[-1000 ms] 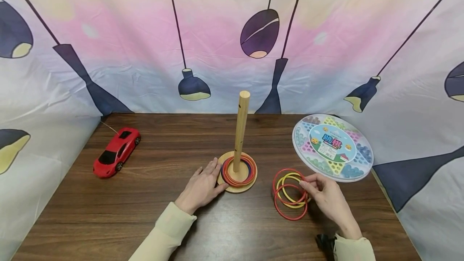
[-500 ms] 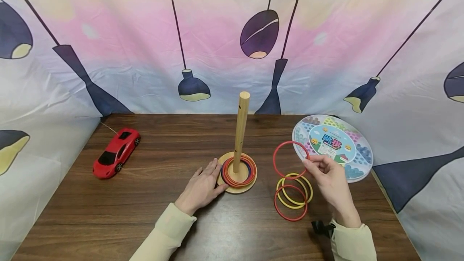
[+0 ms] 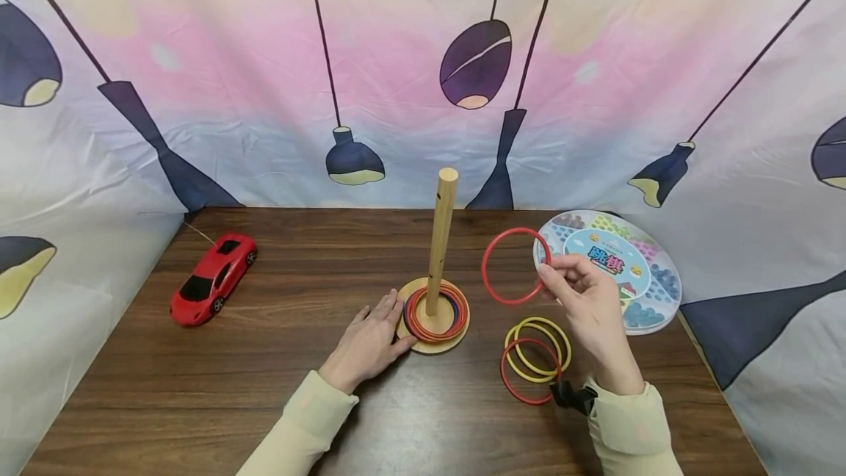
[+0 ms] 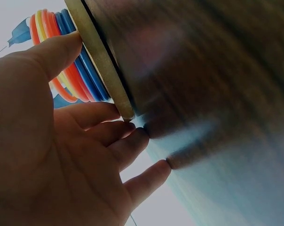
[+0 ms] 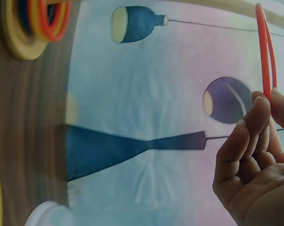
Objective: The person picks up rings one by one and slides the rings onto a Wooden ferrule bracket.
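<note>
A wooden peg (image 3: 441, 241) stands upright on a round wooden base (image 3: 432, 349). Stacked around its foot lie several rings (image 4: 69, 61) in blue, red, yellow and orange. My left hand (image 3: 366, 347) rests beside the base, fingers extended, with the thumb and fingertips at its edge. Between thumb and fingers my right hand (image 3: 591, 307) pinches a red ring (image 3: 485, 270), raised above the table to the right of the peg. In the right wrist view the held ring (image 5: 264, 52) appears nearly edge-on. Below that hand, two yellow rings (image 3: 567, 344) and another red ring (image 3: 505, 377) overlap on the table.
A red toy car (image 3: 213, 279) is at the left of the brown wooden table (image 3: 291, 255). At the back right lies a round board-game box (image 3: 651, 314), partly behind my right hand. A patterned curtain (image 3: 396, 57) hangs along the table's back edge.
My right hand has picked a red ring off the loose pile, lifted it and brought it slightly left. My left hand has stayed at the base.
</note>
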The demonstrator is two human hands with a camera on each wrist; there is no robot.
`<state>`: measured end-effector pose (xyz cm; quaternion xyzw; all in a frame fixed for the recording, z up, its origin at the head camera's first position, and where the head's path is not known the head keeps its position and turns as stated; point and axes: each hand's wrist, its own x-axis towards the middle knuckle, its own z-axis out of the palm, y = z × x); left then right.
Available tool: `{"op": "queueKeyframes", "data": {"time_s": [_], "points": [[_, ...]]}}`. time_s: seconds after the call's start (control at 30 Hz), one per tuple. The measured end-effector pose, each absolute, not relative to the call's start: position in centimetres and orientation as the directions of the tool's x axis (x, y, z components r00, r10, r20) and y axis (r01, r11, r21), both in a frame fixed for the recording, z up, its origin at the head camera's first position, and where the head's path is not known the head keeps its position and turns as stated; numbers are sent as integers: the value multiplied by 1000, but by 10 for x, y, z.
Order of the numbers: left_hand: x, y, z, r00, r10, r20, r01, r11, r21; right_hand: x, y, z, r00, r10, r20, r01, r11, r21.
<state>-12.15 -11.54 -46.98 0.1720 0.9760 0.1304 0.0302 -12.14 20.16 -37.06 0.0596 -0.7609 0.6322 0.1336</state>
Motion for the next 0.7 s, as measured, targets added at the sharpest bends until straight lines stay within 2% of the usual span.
{"op": "queueKeyframes", "data": {"time_s": [0.27, 0.5, 0.7], "points": [[-122, -115, -470, -939, 342, -17, 325, 906, 272, -129, 186, -339, -911, 10, 412, -412, 34, -911], [-122, -116, -470, -941, 337, -20, 321, 910, 261, -136, 164, -306, -872, -41, 487, -488, 13, -873], [-121, -115, -471, -942, 336, -21, 318, 909, 268, -144, 146, -289, -861, -65, 504, -502, -40, -864]]}}
